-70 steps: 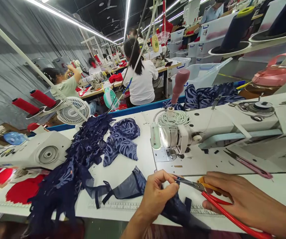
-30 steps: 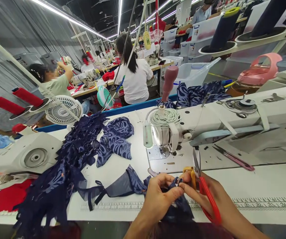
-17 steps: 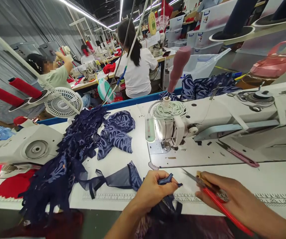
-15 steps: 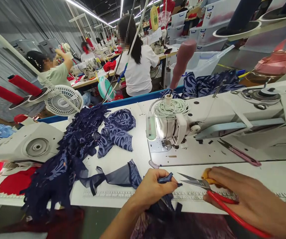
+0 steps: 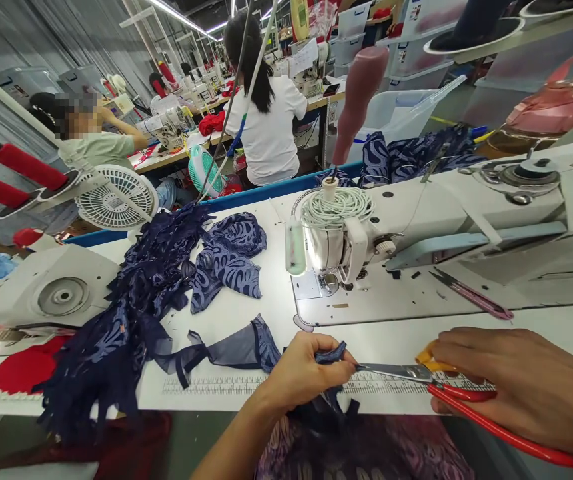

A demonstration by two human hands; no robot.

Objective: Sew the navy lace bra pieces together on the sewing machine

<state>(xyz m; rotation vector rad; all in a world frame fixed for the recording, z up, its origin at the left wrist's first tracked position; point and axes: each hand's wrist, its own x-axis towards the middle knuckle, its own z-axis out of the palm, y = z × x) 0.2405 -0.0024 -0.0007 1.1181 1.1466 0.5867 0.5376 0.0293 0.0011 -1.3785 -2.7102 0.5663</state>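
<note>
My left hand pinches a piece of navy lace fabric above the table's front edge, with dark strips hanging below it. My right hand is wrapped around red-handled scissors. Their blades are closed, and the tips meet the fabric at my left fingertips. Something yellow-orange shows at my right fingers. To the left, a sheer navy strip with a lace end lies on the table, joined to a large heap of navy fabric. Cut lace pieces rest beside the heap.
A sewing machine stands behind my hands, with pink-handled snips on its bed. A printed ruler runs along the table front. Another machine and red fabric are at left. Two people work beyond, near a fan.
The scissor blades have gone from apart to closed at the fabric end. My right hand has shifted slightly right. The whole view has shifted a little.
</note>
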